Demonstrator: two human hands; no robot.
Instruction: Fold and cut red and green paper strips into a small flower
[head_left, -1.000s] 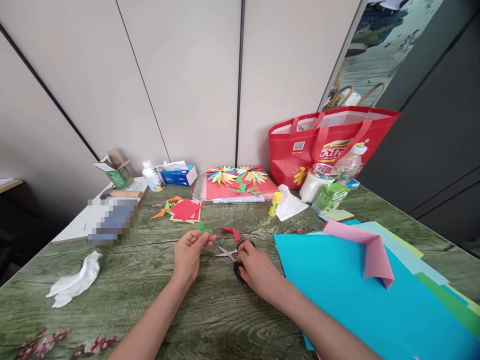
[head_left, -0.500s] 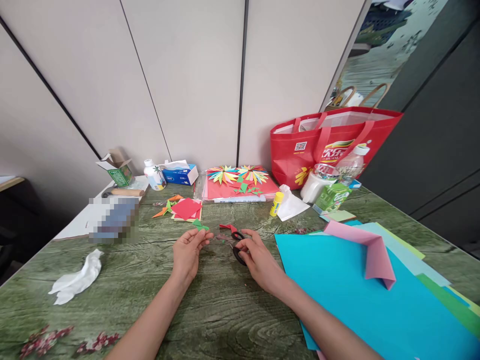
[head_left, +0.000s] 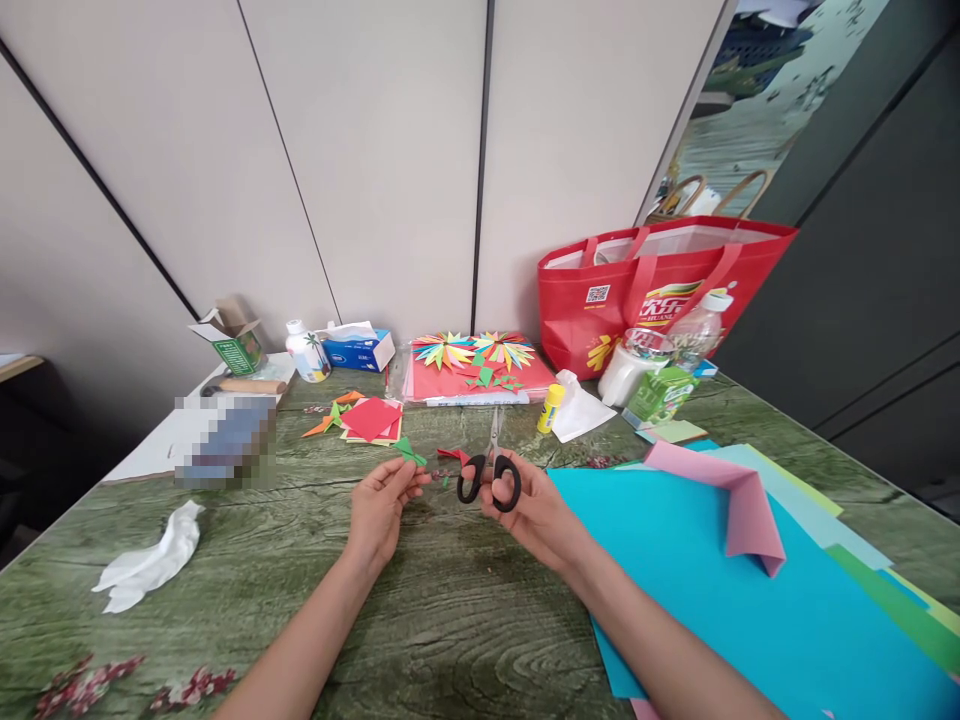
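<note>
The grip of the right hand [head_left: 531, 502], just right of the centre of the frame, is closed on the black handles of the scissors [head_left: 494, 446]; whether a finger passes through a ring, I cannot tell. The scissors stand with their long axis almost vertical in the frame: the tips point to the upper edge, the two rings are at the lower end, and the blades look nearly together.

The grip of the left hand [head_left: 379, 508], left of the centre, has its thumb and fingers pinched on a small green paper piece [head_left: 409, 453]. This piece sticks out above the fingertips, and its long axis runs slanting from upper left to lower right.

Between the hands, a little above them in the frame, a red folded paper [head_left: 453, 456] lies on the table [head_left: 442, 620], near the scissors. A tiny green scrap [head_left: 446, 481] is just below it.

Farther out, a pile of square papers [head_left: 372, 420] lies to the upper left of the left hand. A yellow glue stick [head_left: 551, 409] stands to the upper right of the scissors, beside a white tissue [head_left: 586, 408]. At the lower right of the frame a large blue sheet [head_left: 675, 570] is spread, and a pink folded paper [head_left: 739, 485] rests on it.
</note>
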